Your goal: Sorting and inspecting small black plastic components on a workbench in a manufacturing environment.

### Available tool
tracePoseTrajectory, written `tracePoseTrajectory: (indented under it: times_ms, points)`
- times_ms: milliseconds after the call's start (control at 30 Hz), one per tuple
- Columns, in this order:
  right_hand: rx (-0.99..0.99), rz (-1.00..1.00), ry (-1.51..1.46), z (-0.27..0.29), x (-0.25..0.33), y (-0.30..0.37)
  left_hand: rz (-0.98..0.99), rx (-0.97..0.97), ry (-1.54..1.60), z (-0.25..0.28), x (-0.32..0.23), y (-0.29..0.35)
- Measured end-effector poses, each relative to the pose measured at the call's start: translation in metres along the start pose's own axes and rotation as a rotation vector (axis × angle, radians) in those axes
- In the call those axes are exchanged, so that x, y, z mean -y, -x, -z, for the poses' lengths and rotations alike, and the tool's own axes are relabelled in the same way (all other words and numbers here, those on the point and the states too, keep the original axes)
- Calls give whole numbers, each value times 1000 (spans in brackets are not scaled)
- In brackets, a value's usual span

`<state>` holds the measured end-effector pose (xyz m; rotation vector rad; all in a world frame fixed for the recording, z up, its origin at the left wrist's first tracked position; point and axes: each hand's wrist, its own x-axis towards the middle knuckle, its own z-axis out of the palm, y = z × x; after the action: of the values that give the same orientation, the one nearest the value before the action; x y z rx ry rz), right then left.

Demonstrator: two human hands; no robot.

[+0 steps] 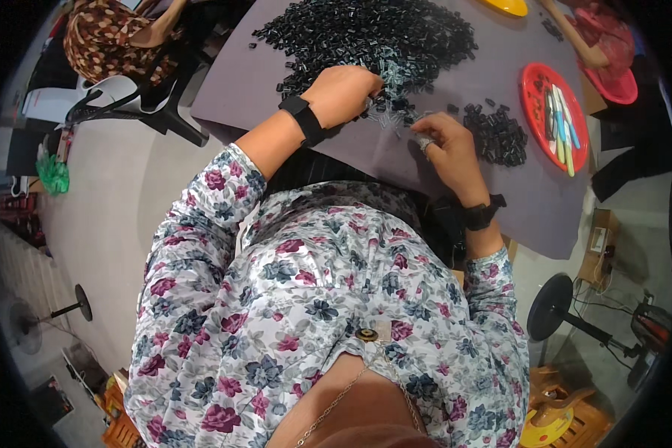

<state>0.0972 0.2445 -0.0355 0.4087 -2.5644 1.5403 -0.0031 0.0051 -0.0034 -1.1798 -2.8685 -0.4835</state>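
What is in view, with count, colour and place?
Table: one, grey, upper centre
Large pile: one, black, table's far side
Clear pieces: many, transparent, table's near side
Small pile: one, black, table's near right
Tray: one, red, table's right
Tools: several, mixed colours, in tray
Dish: one, yellow, table's top edge
Co-workers: two, brown and red clothes, upper corners
Chair: one, black, upper left
Bag: one, green, left
Stands: two, black, lower sides
Box: one, brown, right
Wristbands: two, black, both wrists
Shirt: one, white floral, lower centre
Left hand: one, bare, at clear pieces
Right hand: one, bare, left of small pile
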Motion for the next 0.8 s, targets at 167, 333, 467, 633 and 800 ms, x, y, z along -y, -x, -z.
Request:
tracePoseTrajectory:
  times_ms: [167,333,467,633,800]
  points:
    - [5,-70,-26,1,-3,3,47,-11,83,-1,8,7]
    - [29,-73,34,2,3,1,-18,-102,30,-4,6,8]
    - [46,-76,68,3,5,1,-27,-32,14,-3,5,1]
    - [6,-35,53,2,0,-1,-44,-40,-27,-5,-1,2]
    - [-5,-6,108,2,6,-4,-94,-16,-146,-3,-5,2]
